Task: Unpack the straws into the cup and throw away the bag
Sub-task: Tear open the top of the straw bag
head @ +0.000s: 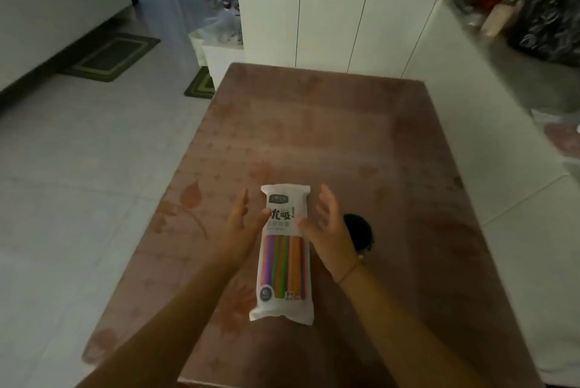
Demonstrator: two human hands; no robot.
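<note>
A white plastic bag of coloured straws (284, 262) stands lengthwise between my hands over the brown leaf-patterned table (314, 124). The bag looks sealed, and the straws show through its clear window. My left hand (241, 224) touches the bag's upper left side with the thumb on its front and the fingers stretched out. My right hand (329, 230) holds the upper right side, thumb on the front and fingers loosely spread. Just behind my right hand a dark cup (361, 230) stands on the table, partly hidden by that hand.
White bins (219, 52) with a plastic bag stand on the floor past the table's far left corner. White cabinets (329, 30) line the back wall. A white counter (489, 80) with a black bag runs along the right. Green mats (110, 55) lie on the tiled floor.
</note>
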